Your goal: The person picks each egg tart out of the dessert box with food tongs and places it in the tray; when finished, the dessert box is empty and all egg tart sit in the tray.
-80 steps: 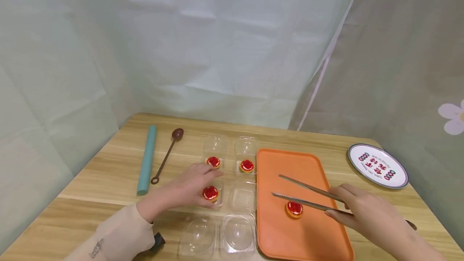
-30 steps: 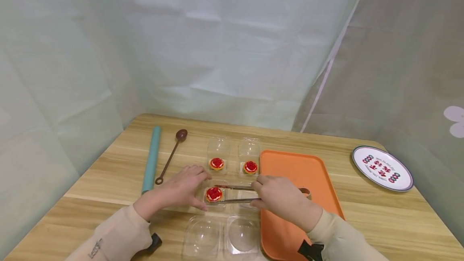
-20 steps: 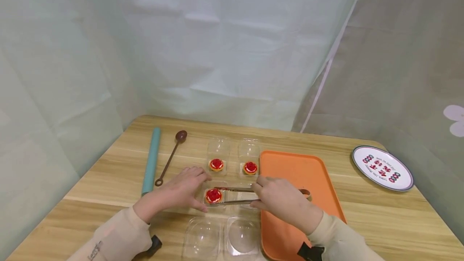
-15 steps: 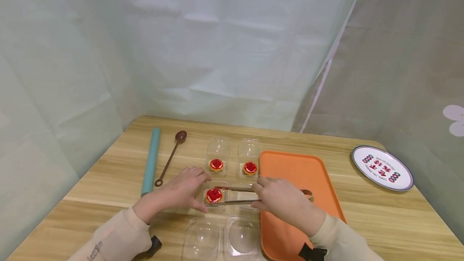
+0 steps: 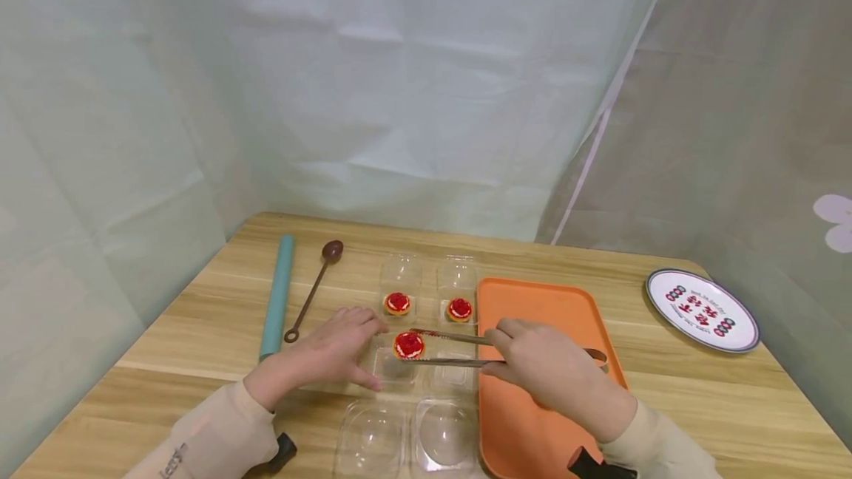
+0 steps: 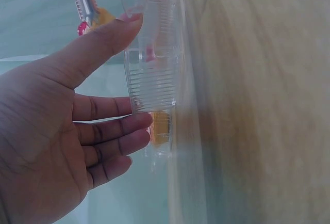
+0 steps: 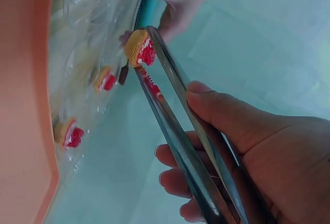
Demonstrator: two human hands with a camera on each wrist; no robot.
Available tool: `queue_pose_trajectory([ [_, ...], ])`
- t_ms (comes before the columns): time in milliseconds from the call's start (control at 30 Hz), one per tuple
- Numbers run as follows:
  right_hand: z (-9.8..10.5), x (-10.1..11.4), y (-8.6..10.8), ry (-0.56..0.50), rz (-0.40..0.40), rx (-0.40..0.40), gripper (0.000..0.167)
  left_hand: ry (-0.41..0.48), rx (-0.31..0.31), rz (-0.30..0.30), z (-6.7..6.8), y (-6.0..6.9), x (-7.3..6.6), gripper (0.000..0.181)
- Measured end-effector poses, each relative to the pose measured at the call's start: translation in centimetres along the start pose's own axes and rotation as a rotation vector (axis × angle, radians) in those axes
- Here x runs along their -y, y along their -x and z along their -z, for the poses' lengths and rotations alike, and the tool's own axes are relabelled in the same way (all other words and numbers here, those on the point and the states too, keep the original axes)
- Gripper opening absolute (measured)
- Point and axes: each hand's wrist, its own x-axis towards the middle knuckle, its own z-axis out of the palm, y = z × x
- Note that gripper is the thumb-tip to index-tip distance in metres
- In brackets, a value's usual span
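My right hand [image 5: 552,368] holds metal tongs [image 5: 452,362], their tips at either side of a red-topped tart [image 5: 409,345]. In the right wrist view the tart [image 7: 139,48] is raised between the tong tips [image 7: 147,48]. Under it in the head view lies a clear box base [image 5: 394,371]. My left hand [image 5: 333,346] rests at that box's left side, thumb and fingers spread; in the left wrist view the fairly straight fingers of this hand [image 6: 67,110] are at the clear wall [image 6: 152,87].
Two tarts [image 5: 397,303] [image 5: 459,309] sit in clear boxes behind. Other clear boxes [image 5: 444,435] stand nearer. An orange tray [image 5: 512,420] lies to the right, a patterned plate [image 5: 702,309] beyond it. A teal roll [image 5: 276,294] and brown spoon [image 5: 313,290] lie left.
My right hand first brought the tongs from over the tray to the tart in the box. Since half a second ago, tongs and tart have risen and shifted slightly right. My left hand stays put.
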Motion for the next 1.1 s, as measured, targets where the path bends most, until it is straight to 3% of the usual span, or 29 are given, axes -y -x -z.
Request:
queue_pose_trajectory([
  [567,1.6,-1.4,2.0,0.002,-0.042,-0.052,0.033,0.011,0.012,0.007,-0.1,0.0,0.2,0.078],
  [900,1.7,-2.3,4.1,-0.030,-0.123,-0.041,0.033,0.012,0.014,0.019,0.0,0.0,0.1,0.080],
  [1100,2.0,-2.6,5.6,-0.055,-0.219,-0.014,0.033,0.006,0.013,0.012,-0.1,0.0,0.1,0.079],
])
